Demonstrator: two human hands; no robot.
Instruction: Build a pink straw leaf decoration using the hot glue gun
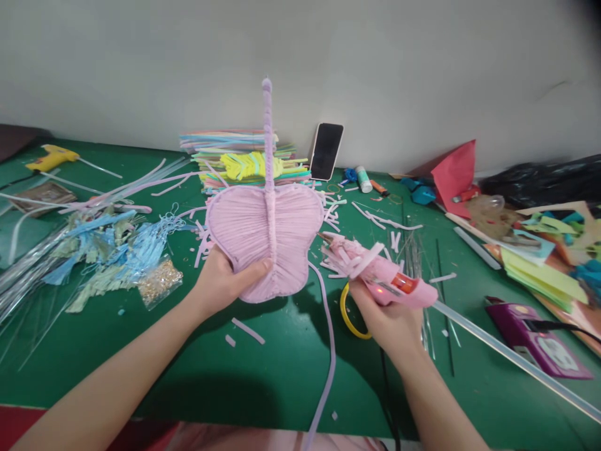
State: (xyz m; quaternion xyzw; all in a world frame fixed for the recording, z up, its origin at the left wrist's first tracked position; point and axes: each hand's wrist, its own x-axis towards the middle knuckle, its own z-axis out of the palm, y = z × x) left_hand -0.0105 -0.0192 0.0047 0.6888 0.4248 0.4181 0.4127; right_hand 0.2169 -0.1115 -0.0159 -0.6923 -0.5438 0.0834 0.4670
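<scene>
**Two hands, one pink butterfly shape and a glue gun**

Two hands share the work. The left hand grips the pink, ribbed, butterfly-shaped piece wound from fuzzy pipe cleaner by its lower left edge, thumb across the front, so the flat face tilts up toward the camera and stays clear of the green table. A lilac fuzzy pipe-cleaner stem runs up the middle of the butterfly and stands well above its top edge. A loose lilac strand hangs from the butterfly's right side and trails toward the near edge of the table.

Just to the right of the butterfly, the right hand is closed around the pink hot-glue gun. Its nozzle points left at the butterfly's right lobe, close but apparently not touching. Pale offcuts cling to the gun's barrel, and a clear glue stick pokes out behind it, away from the butterfly. Holding the piece up with one hand leaves the other free to aim, as I read it.

Behind the butterfly lies a stack of many-coloured foam sheets, with a dark phone leaning on the wall just right of it. Left of the butterfly lies a heap of pale blue tassels with a small bag of gold bits; far left sits a yellow glue gun. Well to the right of the butterfly are a red paper fold, coloured paper scraps and a purple power strip.
</scene>
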